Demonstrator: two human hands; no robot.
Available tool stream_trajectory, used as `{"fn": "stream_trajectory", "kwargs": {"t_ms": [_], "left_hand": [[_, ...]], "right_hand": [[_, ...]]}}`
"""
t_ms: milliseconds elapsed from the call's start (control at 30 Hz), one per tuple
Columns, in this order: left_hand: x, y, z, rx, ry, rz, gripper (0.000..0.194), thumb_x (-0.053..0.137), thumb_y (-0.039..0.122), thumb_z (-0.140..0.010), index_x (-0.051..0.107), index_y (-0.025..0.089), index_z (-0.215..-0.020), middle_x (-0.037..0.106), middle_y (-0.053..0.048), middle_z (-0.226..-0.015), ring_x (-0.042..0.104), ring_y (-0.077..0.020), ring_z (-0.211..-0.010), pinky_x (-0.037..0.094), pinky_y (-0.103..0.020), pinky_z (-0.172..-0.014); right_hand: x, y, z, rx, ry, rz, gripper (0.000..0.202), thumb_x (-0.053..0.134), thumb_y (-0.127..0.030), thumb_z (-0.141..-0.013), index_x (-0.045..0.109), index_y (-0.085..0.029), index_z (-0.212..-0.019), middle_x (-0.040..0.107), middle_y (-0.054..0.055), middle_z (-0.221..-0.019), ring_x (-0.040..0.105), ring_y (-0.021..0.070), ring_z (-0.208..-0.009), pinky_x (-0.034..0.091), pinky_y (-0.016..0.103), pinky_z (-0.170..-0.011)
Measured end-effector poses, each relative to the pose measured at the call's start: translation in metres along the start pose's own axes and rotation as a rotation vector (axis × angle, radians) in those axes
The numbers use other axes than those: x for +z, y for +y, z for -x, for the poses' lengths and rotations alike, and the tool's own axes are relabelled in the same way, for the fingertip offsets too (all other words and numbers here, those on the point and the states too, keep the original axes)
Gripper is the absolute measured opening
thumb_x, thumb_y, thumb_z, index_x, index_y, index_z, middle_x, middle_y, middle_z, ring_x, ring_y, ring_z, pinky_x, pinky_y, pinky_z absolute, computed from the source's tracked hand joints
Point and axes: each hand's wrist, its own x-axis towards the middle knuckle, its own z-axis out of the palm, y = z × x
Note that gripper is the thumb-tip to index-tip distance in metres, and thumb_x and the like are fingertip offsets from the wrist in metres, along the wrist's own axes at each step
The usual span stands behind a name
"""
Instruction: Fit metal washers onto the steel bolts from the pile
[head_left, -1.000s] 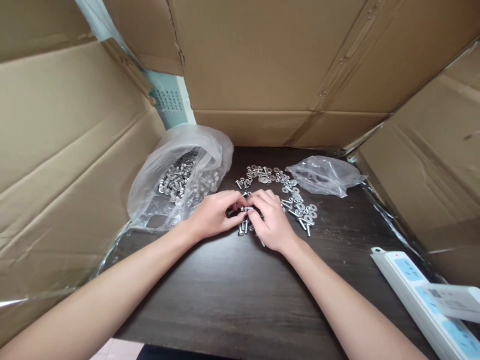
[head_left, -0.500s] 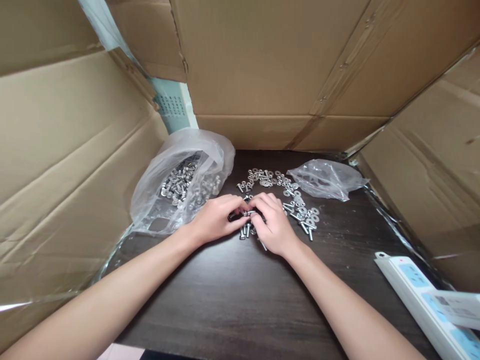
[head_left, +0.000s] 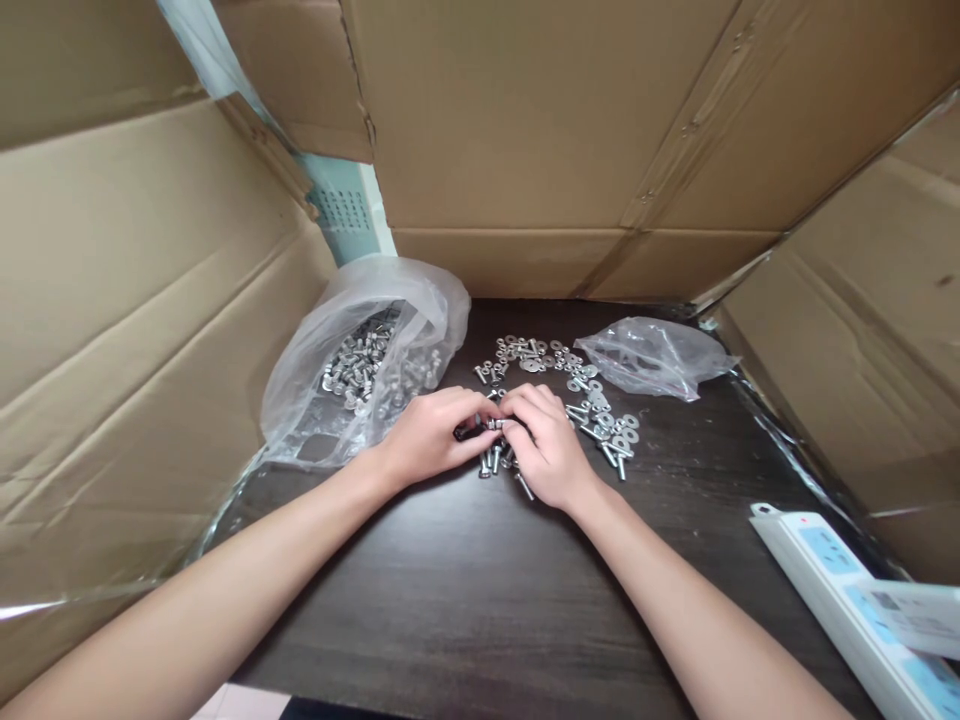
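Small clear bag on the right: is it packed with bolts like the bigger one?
No, the small clear bag lies flattened with no bolts visible inside, while the bigger bag holds a heap.

Fingertips of the left hand and right hand partly cover a small metal fastener, its threading too fine to make out. Clockwise from the hands, cloudy plastic veils some bolts at ten o'clock; print on a green panel at eleven defies reading; at four, a power strip runs out of view, partly hidden by a cropped white object.
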Motion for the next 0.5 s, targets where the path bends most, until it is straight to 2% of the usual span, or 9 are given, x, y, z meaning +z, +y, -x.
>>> {"fn": "stream_trajectory", "kwargs": {"t_ms": [500], "left_hand": [[0.0012, 0.0003, 0.0011, -0.009, 0.021, -0.019, 0.015, 0.067, 0.027, -0.095, 0.071, 0.018, -0.107, 0.067, 0.0, -0.078, 0.064, -0.0135, -0.069, 0.048, -0.024, -0.067]], "right_hand": [[0.0018, 0.0024, 0.0007, -0.012, 0.026, -0.055, 0.015, 0.048, -0.019, -0.095, 0.058, -0.021, -0.084, 0.063, 0.006, -0.096, 0.052, 0.024, -0.092, 0.038, 0.043, -0.084]]}}
